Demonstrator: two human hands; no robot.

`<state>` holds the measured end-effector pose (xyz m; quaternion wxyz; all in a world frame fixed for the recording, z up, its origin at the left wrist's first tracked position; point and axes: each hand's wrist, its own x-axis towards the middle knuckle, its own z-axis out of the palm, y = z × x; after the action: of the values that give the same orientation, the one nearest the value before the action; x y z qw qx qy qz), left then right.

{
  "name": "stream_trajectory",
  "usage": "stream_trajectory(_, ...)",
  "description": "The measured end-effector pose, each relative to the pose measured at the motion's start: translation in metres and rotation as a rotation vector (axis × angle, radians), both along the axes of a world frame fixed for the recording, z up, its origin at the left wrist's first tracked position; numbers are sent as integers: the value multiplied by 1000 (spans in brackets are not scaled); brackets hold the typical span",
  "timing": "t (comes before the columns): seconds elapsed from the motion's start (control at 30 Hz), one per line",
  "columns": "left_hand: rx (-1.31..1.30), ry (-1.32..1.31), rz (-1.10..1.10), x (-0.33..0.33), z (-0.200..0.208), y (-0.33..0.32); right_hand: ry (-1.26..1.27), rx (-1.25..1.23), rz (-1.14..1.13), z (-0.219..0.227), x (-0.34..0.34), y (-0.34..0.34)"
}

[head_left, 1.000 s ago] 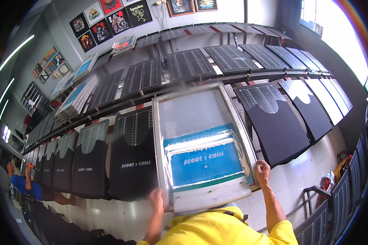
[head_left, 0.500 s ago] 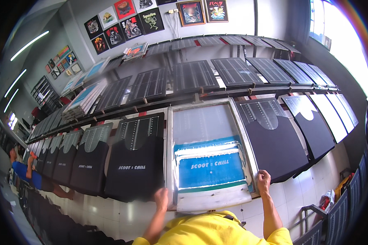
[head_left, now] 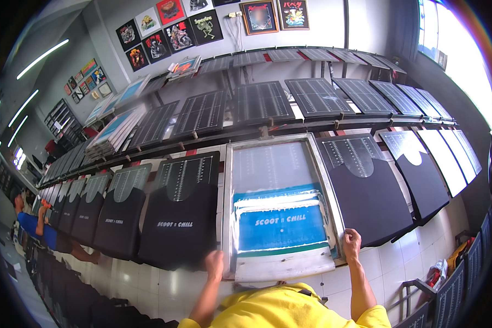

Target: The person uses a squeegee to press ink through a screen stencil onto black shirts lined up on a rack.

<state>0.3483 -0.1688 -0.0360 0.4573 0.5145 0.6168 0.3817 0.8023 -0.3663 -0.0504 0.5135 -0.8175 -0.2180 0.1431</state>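
Observation:
A silkscreen frame (head_left: 326, 197) lies over one board of the nearer row, straight in front of me. Its mesh is pale at the far end and blue nearer me, with white lettering and streaks of white ink across the blue (head_left: 279, 220). My left hand (head_left: 214, 264) is closed at the frame's near left edge. Higher up on the right edge, my right hand (head_left: 352, 244) pinches the frame's side. Black shirts stretched on boards flank the frame: the left shirt (head_left: 175, 240) bears white lettering, the right shirt (head_left: 369, 199) is plain.
More shirt-covered boards (head_left: 115, 224) run off to the left. Behind stands a second row of dark boards (head_left: 262, 103), with stacked screens (head_left: 112, 134) at its left. A person in blue (head_left: 41, 229) works far left. A metal rack (head_left: 421, 287) stands at lower right.
Both hands and the silkscreen frame stay nearly where they were. The whole view has shifted slightly, and the person at far left has moved a little.

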Motion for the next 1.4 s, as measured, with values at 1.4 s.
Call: stream_trajectory(1.4, 267, 528, -183, 9, -23, 21, -158, 58, -9, -23, 6, 14)
